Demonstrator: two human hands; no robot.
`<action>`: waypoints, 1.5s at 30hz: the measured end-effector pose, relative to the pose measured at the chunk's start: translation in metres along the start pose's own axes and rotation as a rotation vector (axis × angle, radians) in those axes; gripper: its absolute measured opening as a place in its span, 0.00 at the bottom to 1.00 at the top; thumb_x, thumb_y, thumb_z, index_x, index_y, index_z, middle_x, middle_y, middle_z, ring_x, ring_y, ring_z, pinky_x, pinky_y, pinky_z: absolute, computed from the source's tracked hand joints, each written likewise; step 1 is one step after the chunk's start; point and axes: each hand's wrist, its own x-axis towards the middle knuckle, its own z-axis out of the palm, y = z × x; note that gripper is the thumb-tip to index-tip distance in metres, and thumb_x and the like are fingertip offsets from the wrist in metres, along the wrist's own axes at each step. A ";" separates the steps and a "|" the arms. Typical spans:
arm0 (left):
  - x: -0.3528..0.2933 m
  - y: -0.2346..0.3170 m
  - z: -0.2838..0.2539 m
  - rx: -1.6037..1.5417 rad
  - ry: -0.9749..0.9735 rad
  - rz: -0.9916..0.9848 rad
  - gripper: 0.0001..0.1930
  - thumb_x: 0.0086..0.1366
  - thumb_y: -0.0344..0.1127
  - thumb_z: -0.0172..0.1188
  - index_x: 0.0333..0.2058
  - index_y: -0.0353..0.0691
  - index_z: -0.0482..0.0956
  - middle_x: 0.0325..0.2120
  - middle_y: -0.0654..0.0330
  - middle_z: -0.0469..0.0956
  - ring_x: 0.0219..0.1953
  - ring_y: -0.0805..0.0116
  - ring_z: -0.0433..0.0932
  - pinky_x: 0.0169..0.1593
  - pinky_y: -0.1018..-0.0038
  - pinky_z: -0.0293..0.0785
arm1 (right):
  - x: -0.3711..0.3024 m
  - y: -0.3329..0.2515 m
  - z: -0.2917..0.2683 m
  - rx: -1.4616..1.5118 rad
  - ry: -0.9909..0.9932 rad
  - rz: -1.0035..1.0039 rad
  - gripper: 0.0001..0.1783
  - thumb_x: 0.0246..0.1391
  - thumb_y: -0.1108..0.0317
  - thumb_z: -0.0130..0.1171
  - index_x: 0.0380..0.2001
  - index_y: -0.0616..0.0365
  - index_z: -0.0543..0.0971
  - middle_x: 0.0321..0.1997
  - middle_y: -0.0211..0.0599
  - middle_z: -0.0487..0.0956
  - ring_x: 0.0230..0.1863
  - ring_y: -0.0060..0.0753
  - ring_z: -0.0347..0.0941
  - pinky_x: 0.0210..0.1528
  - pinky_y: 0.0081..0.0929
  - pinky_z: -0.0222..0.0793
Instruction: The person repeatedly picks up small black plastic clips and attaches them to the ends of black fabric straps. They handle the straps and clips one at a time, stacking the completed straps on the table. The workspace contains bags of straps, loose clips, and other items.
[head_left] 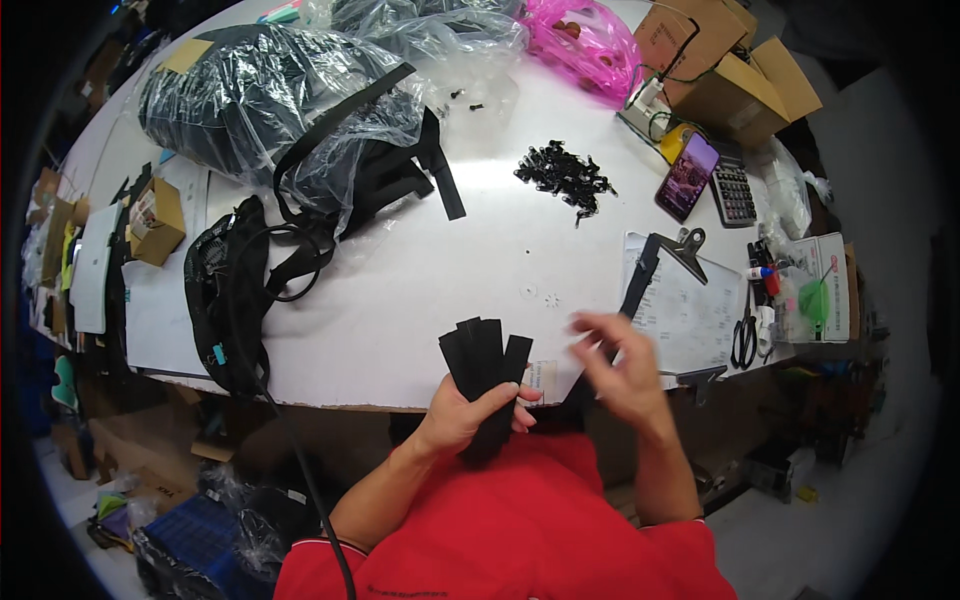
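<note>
Close to the table's front edge, my left hand point(458, 412) is closed round a bundle of black webbing strips point(476, 356), their upper ends fanned out. My right hand point(627, 370) is to the right of it, fingers bent and smeared by motion. A single black strip point(641, 278) runs from the clipboard point(690, 305) down toward that hand; whether the fingers grip it I cannot tell. Farther back on the white table lies a pile of small black clips or buckles point(566, 180), too small to make out exactly.
A plastic-wrapped black bundle point(265, 95) and a black harness-like item with straps point(228, 290) occupy the left. At right are a phone point(688, 177), a calculator point(735, 190), scissors point(743, 340) and a cardboard box point(750, 95). A pink bag point(585, 50) sits at the back.
</note>
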 end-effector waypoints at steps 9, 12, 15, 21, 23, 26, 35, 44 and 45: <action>-0.003 -0.005 0.005 -0.130 0.272 0.256 0.10 0.68 0.27 0.59 0.47 0.34 0.77 0.28 0.65 0.74 0.26 0.81 0.68 0.29 0.79 0.65 | -0.009 0.002 0.048 0.559 -0.085 -0.022 0.13 0.58 0.79 0.60 0.47 0.63 0.77 0.42 0.34 0.79 0.42 0.24 0.75 0.47 0.24 0.71; -0.001 -0.009 0.010 0.107 0.408 0.420 0.10 0.66 0.23 0.61 0.45 0.35 0.78 0.27 0.67 0.74 0.26 0.83 0.69 0.29 0.83 0.65 | -0.020 -0.009 0.047 0.838 -0.054 0.216 0.15 0.59 0.79 0.60 0.49 0.64 0.75 0.42 0.33 0.78 0.43 0.22 0.75 0.46 0.22 0.71; 0.000 -0.020 0.007 0.353 0.417 0.499 0.09 0.68 0.24 0.58 0.46 0.33 0.76 0.28 0.63 0.75 0.24 0.78 0.71 0.29 0.80 0.67 | -0.023 -0.007 0.055 0.862 -0.014 0.188 0.14 0.59 0.78 0.61 0.49 0.63 0.74 0.43 0.32 0.78 0.42 0.18 0.74 0.43 0.16 0.70; 0.001 -0.006 -0.006 0.300 0.272 0.539 0.08 0.71 0.26 0.54 0.45 0.33 0.78 0.35 0.60 0.80 0.35 0.75 0.76 0.40 0.77 0.74 | -0.021 -0.013 0.047 0.829 0.002 0.139 0.12 0.58 0.79 0.61 0.46 0.63 0.75 0.42 0.32 0.79 0.43 0.20 0.75 0.44 0.17 0.72; -0.002 0.007 -0.003 0.323 0.282 0.496 0.08 0.71 0.25 0.53 0.45 0.32 0.79 0.37 0.59 0.80 0.36 0.75 0.76 0.42 0.76 0.75 | -0.021 -0.016 0.042 0.726 -0.021 0.102 0.12 0.58 0.78 0.62 0.45 0.63 0.76 0.40 0.33 0.79 0.42 0.22 0.76 0.44 0.18 0.72; -0.004 0.014 0.007 0.308 0.153 0.461 0.10 0.67 0.23 0.57 0.46 0.33 0.80 0.39 0.59 0.81 0.37 0.76 0.77 0.42 0.76 0.75 | -0.019 -0.021 0.039 0.383 -0.116 -0.103 0.11 0.57 0.76 0.64 0.42 0.64 0.77 0.37 0.34 0.81 0.40 0.23 0.78 0.45 0.20 0.73; 0.003 0.003 -0.005 0.930 0.312 0.729 0.11 0.56 0.17 0.58 0.38 0.33 0.76 0.33 0.57 0.78 0.34 0.66 0.78 0.41 0.72 0.75 | -0.011 0.008 0.065 0.875 -0.256 0.405 0.13 0.59 0.72 0.63 0.46 0.64 0.77 0.39 0.28 0.78 0.40 0.17 0.74 0.45 0.18 0.72; -0.049 0.056 0.004 0.640 0.418 0.887 0.04 0.64 0.29 0.64 0.32 0.35 0.81 0.30 0.58 0.76 0.26 0.72 0.75 0.28 0.79 0.71 | 0.146 0.085 0.008 -0.363 0.450 -0.107 0.07 0.56 0.70 0.60 0.36 0.60 0.79 0.34 0.46 0.77 0.37 0.51 0.76 0.40 0.41 0.72; -0.050 0.053 -0.004 0.723 0.399 0.878 0.05 0.64 0.31 0.64 0.32 0.35 0.82 0.29 0.57 0.77 0.26 0.71 0.76 0.29 0.78 0.72 | 0.150 0.086 0.009 -0.385 0.393 -0.114 0.07 0.55 0.70 0.61 0.36 0.60 0.78 0.34 0.46 0.77 0.37 0.51 0.76 0.40 0.42 0.71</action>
